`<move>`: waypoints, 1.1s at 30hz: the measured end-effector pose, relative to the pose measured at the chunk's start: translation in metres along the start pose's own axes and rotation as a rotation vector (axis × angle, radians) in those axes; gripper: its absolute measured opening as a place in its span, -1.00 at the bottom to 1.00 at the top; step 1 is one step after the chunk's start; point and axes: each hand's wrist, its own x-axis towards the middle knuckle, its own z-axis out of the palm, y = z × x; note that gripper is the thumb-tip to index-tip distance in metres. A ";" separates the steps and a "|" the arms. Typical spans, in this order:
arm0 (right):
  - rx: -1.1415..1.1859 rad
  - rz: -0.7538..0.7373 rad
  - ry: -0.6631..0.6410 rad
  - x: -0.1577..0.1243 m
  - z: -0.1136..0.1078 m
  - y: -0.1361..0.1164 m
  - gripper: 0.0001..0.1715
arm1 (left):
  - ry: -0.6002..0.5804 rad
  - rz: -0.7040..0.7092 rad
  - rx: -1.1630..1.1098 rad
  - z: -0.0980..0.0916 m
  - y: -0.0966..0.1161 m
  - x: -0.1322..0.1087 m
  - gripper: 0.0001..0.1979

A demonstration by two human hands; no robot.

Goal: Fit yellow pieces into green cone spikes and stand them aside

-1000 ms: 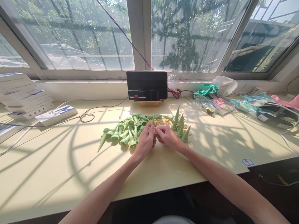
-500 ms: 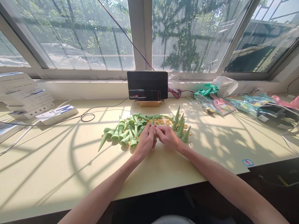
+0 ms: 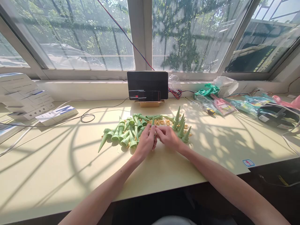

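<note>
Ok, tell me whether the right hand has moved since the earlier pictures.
No: judged against the black screen, the right hand shows no visible shift in any direction.

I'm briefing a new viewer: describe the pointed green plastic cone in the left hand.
Find the black rectangular screen. Below it in view, the left hand grips the pointed green plastic cone, tip showing. Unlike the green cones heaped to its left and standing to its right, it is held.
</note>
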 end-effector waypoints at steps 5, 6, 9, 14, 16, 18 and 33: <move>-0.042 -0.047 0.016 0.000 -0.001 -0.002 -0.50 | -0.001 -0.021 -0.002 0.001 0.003 0.000 -0.62; -0.037 -0.040 0.014 -0.001 -0.001 -0.002 -0.50 | -0.001 -0.020 0.001 0.001 0.004 0.000 -0.63; 0.015 0.006 -0.006 -0.001 -0.001 -0.003 -0.49 | 0.002 -0.012 0.015 0.000 0.004 0.000 -0.64; 0.128 0.082 -0.058 0.000 -0.001 -0.003 -0.45 | 0.000 0.007 0.030 0.000 0.002 -0.001 -0.68; 0.150 0.105 -0.078 0.000 -0.001 -0.005 -0.44 | -0.005 0.011 0.034 -0.001 0.001 -0.001 -0.69; 0.131 0.095 -0.084 -0.001 -0.001 -0.008 -0.43 | -0.011 0.008 0.035 -0.002 0.000 -0.001 -0.69; -0.020 -0.046 0.001 0.000 -0.001 -0.003 -0.49 | -0.022 0.008 0.024 -0.002 0.000 0.000 -0.68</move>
